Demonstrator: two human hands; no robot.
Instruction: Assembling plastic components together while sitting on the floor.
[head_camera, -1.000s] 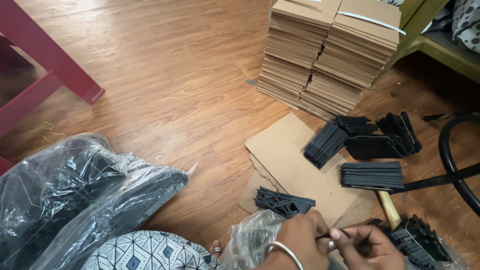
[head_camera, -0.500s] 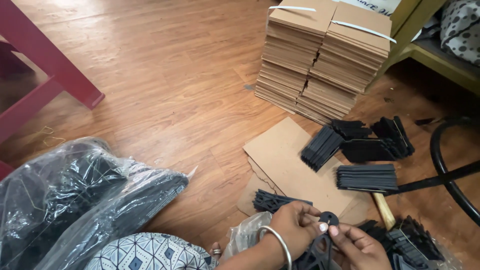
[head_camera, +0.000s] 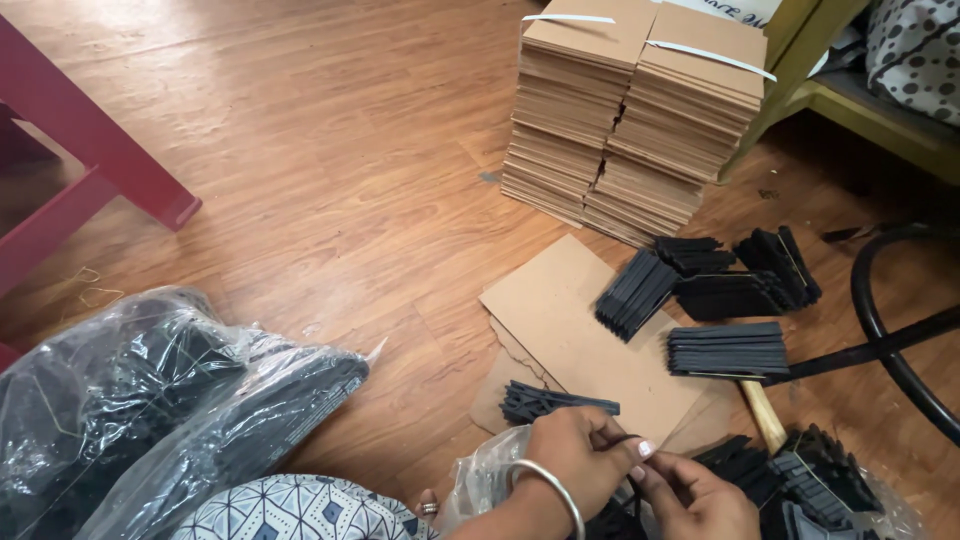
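— See the left hand (head_camera: 575, 450), the one with the silver bangle (head_camera: 555, 490)? Its fingers are pinched narrow on a thin black strip (head_camera: 625, 443), and the right hand (head_camera: 700, 495) has closed on the same strip from below, thumb and forefinger tight.

— Where is that, exactly?

— Low over the wooden floor (head_camera: 330, 180), just past the near edge of the flat cardboard sheet (head_camera: 570, 310), with a clear plastic bag (head_camera: 478, 480) crumpled under the wrists. A small bundle of black pieces (head_camera: 550, 400) lies on the sheet's near corner, touching nothing else.

— What might go wrong?

— I'd say the strip is slim and held only at the fingertips; a twist could let it spring loose into the loose black pieces (head_camera: 800, 480) at the right, where it would be hard to pick out again. An elbow swinging back could also nudge the neat black stacks (head_camera: 700, 300) by the sheet's far edge, near the tall piles of folded cartons (head_camera: 630, 110).
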